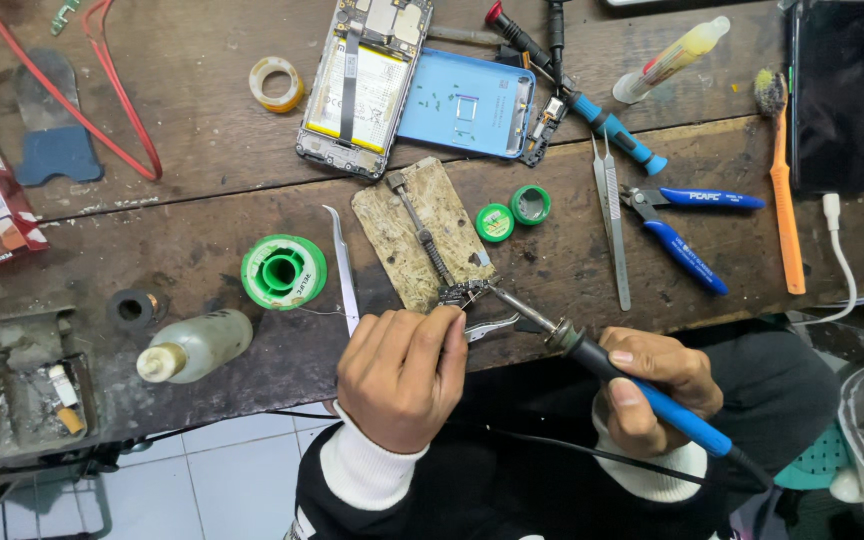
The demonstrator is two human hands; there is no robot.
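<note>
At the near edge of the scarred dark wooden workbench (202, 230), the left hand (402, 375) is clenched around slim metal tweezers (487, 327), pinching a small dark circuit part (462, 294) at the end of a worn tan clamp board (417, 235). The right hand (652, 385) grips a blue-handled soldering iron (642, 385), tip touching that part. Toward the left edge, a cloudy plastic bottle (197, 345) lies holding pale liquid beside a green solder spool (284, 271).

Bare left hand (402, 375) & right hand (652, 385); black top w/ white ribbed cuffs, dark trousers.
</note>
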